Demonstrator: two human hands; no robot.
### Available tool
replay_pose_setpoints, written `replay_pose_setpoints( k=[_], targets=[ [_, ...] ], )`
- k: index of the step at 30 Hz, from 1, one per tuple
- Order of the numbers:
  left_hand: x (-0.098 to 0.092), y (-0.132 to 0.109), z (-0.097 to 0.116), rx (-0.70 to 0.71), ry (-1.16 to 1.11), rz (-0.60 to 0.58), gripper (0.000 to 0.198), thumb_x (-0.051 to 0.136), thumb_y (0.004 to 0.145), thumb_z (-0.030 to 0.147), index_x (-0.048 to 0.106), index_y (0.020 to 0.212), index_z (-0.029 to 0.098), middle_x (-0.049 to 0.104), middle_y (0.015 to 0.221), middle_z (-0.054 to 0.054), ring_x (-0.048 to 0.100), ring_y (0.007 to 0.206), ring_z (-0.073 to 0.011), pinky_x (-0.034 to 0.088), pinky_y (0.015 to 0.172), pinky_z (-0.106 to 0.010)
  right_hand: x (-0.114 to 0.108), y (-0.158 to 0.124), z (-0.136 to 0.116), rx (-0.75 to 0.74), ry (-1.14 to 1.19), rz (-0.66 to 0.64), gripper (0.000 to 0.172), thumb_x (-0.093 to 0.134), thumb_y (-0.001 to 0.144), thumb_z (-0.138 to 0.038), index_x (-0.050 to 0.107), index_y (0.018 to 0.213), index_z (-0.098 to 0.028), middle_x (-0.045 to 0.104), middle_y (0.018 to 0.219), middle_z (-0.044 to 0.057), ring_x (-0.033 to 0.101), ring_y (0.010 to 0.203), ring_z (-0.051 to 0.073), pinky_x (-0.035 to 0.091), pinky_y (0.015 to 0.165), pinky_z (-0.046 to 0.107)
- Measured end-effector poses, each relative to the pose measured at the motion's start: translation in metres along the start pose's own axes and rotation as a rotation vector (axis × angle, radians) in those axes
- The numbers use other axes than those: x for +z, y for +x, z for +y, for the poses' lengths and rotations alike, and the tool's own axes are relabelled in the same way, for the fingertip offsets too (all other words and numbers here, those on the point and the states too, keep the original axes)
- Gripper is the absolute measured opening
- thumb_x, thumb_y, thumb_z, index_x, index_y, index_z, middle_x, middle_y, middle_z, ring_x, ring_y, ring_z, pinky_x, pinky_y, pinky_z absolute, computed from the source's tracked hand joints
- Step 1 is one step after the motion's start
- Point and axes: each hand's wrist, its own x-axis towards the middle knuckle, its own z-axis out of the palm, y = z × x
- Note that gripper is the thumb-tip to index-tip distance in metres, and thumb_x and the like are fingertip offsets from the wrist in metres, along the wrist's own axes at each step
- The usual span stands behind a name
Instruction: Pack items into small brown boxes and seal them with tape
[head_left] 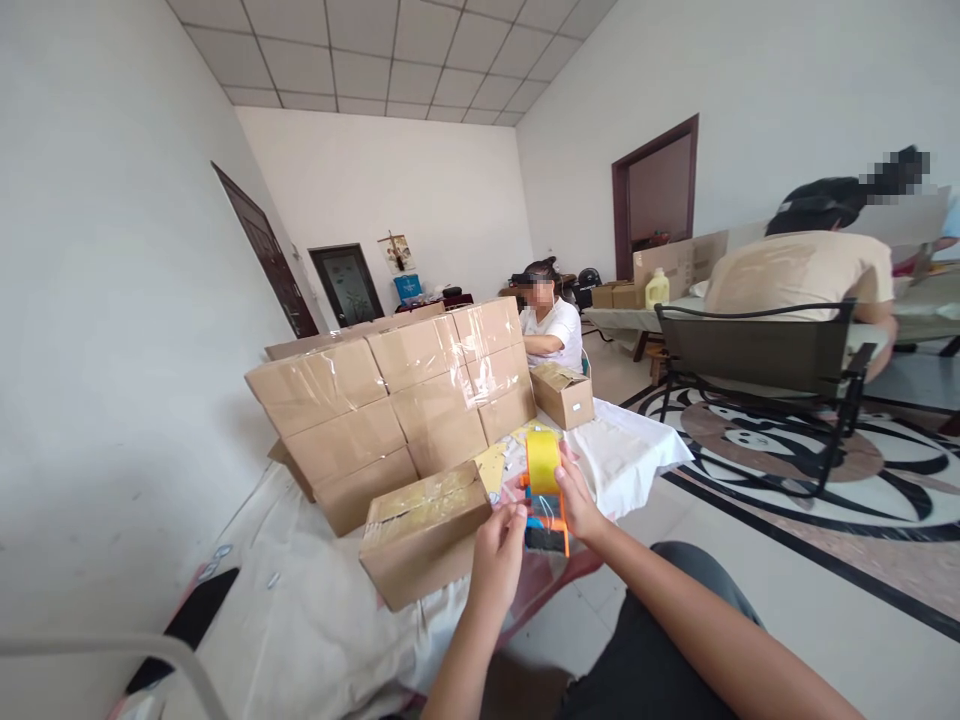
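Note:
My right hand [579, 500] grips an orange tape dispenser [546, 510] that carries a yellow tape roll [541, 462]. My left hand [498, 548] is closed beside the dispenser's lower end, its fingertips pinched at the tape; what they hold is too small to see. Just left of both hands a small taped cardboard box [421, 530] lies on the white-covered table [315, 600].
A stack of several taped cardboard boxes [390, 400] stands behind the small box. Another box [562, 395] lies at the far end, where a seated person [551, 325] works. A black phone [196, 610] lies at the left. A second person sits in a chair [757, 360] at right.

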Motion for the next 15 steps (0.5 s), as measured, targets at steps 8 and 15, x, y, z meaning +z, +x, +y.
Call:
replay_pose_setpoints(
  k=[8,15],
  targets=[
    [0.012,0.0,0.016,0.043,-0.037,0.085,0.028,0.064,0.088,0.042,0.076,0.08,0.018,0.076,0.087,-0.008,0.068,0.085,-0.0248,0.052,0.081,-0.033,-0.003,0.002,0.009,-0.144,-0.043,-0.083,0.048,0.029,0.106,-0.053,0.065,0.115,-0.022,0.072,0.09,0.01,0.069,0.082,0.027,0.058,0.075,0.041],
    [0.014,-0.01,0.022,0.002,-0.137,0.148,0.039,0.062,0.089,0.053,0.069,0.073,0.018,0.074,0.08,-0.009,0.069,0.084,-0.0239,0.051,0.079,-0.031,-0.008,0.012,0.014,-0.362,-0.258,-0.104,0.05,0.031,0.103,-0.058,0.059,0.082,-0.023,0.059,0.071,0.007,0.053,0.062,0.023,0.049,0.061,0.039]
  ],
)
